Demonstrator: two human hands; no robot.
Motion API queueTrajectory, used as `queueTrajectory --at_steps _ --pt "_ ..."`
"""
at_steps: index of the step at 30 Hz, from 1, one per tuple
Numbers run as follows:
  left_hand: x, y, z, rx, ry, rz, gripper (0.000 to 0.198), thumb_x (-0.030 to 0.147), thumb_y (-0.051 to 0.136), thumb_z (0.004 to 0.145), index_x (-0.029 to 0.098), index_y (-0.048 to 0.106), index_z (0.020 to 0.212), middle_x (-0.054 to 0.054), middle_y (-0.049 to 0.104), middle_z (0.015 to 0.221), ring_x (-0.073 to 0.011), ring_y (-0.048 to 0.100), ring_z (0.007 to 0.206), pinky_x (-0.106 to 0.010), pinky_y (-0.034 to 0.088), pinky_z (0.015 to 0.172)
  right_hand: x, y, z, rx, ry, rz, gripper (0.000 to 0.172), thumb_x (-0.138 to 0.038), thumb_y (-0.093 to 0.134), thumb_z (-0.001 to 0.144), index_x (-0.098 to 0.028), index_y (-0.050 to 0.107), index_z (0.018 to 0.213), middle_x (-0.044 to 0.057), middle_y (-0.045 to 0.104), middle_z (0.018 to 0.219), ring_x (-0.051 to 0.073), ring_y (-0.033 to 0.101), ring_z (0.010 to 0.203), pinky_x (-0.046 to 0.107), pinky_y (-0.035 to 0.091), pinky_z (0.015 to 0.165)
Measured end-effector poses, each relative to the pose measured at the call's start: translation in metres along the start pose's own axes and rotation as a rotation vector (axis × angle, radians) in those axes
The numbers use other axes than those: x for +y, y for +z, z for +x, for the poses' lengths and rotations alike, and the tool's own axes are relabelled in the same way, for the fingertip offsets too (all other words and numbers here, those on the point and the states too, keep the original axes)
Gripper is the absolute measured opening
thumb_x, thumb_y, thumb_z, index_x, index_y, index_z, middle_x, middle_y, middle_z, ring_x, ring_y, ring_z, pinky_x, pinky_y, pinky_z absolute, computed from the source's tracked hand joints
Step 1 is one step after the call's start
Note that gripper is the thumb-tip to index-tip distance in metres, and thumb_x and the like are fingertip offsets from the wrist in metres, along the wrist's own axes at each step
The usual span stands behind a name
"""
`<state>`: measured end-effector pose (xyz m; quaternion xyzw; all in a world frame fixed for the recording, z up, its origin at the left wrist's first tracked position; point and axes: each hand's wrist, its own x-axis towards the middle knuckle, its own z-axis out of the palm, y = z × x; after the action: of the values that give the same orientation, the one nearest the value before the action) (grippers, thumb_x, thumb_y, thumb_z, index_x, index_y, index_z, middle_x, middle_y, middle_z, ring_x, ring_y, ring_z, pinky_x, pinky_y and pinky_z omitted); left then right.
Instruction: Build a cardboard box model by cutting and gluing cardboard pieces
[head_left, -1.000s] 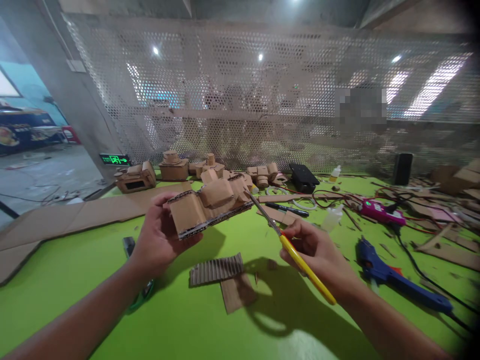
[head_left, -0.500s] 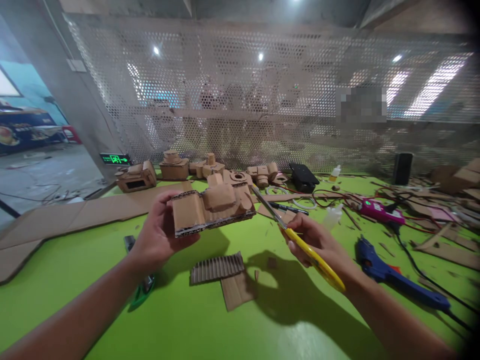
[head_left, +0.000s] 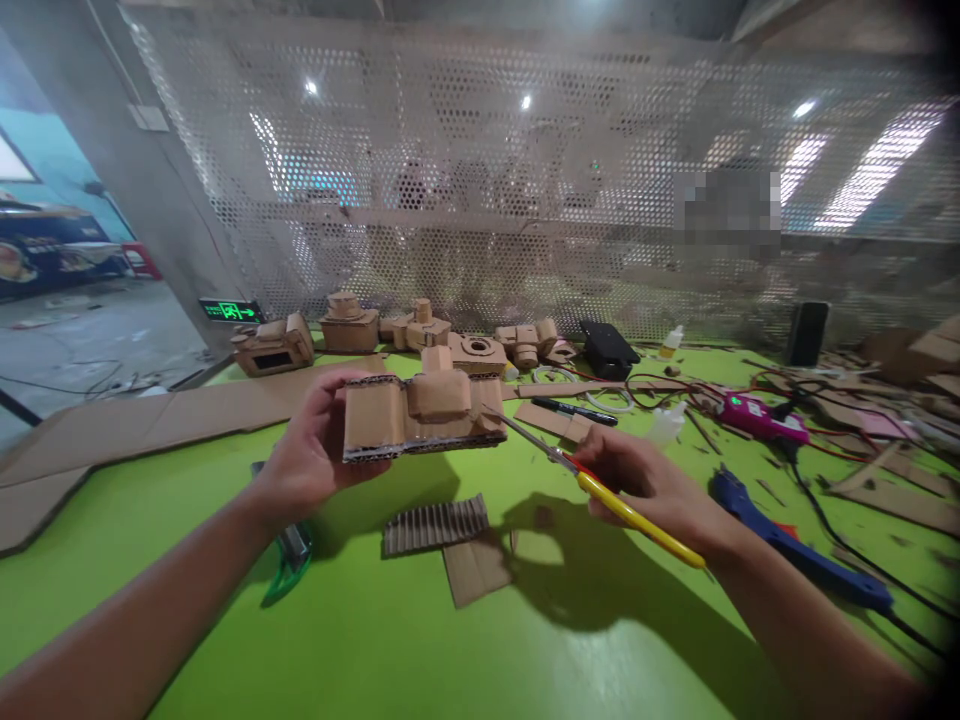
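My left hand (head_left: 311, 455) grips the left end of a cardboard model (head_left: 420, 415) shaped like a camera, held level above the green table (head_left: 375, 640). My right hand (head_left: 645, 485) is closed around yellow-handled scissors (head_left: 600, 490). Their metal blades point left, and the tips touch the model's lower right corner. Below the model lie a corrugated cardboard strip (head_left: 435, 525) and a flat cardboard scrap (head_left: 476, 570).
Several cardboard models (head_left: 349, 325) line the back by a perforated metal screen. A large cardboard sheet (head_left: 150, 425) lies at left, a green tool (head_left: 289, 560) under my left wrist. A blue glue gun (head_left: 795, 550), pink glue gun (head_left: 757, 418), marker (head_left: 574, 410), glue bottle (head_left: 664, 425) and cables lie right.
My left hand has levelled the cardboard model, which was tilted before. The scissors have dropped lower, their tips now at the model's right end.
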<state>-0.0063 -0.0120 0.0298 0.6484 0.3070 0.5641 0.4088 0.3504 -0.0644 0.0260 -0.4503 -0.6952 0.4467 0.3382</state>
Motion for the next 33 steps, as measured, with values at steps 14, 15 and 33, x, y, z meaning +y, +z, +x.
queueTrajectory --at_steps 14,15,33 --pt "-0.006 -0.012 0.001 -0.052 -0.077 -0.002 0.072 0.005 0.085 0.058 0.032 0.056 0.118 0.000 0.067 0.123 -0.0226 0.070 0.098 -0.029 0.062 0.070 0.000 -0.004 0.002 0.033 0.004 -0.037 0.041 -0.043 0.083 0.070 -0.019 0.056 0.088 -0.001 0.057 0.077 0.011 0.048 0.063 0.025 0.035 0.054" --pt "-0.006 -0.012 0.002 -0.050 -0.070 0.003 0.071 0.005 0.085 0.058 0.031 0.056 0.118 0.000 0.068 0.122 -0.0222 0.070 0.097 -0.028 0.062 0.070 0.000 -0.005 0.002 0.033 0.008 -0.030 0.040 -0.042 0.083 0.070 -0.019 0.056 0.087 -0.001 0.056 0.075 0.011 0.048 0.062 0.025 0.035 0.053" --pt "0.002 -0.015 0.006 -0.083 -0.116 0.006 0.072 0.001 0.083 0.051 0.027 0.059 0.114 -0.001 0.069 0.110 -0.0221 0.069 0.093 -0.030 0.062 0.069 -0.002 -0.015 0.000 0.016 0.014 -0.008 0.040 -0.047 0.082 0.070 -0.021 0.059 0.091 0.001 0.058 0.078 0.014 0.053 0.067 0.026 0.043 0.057"
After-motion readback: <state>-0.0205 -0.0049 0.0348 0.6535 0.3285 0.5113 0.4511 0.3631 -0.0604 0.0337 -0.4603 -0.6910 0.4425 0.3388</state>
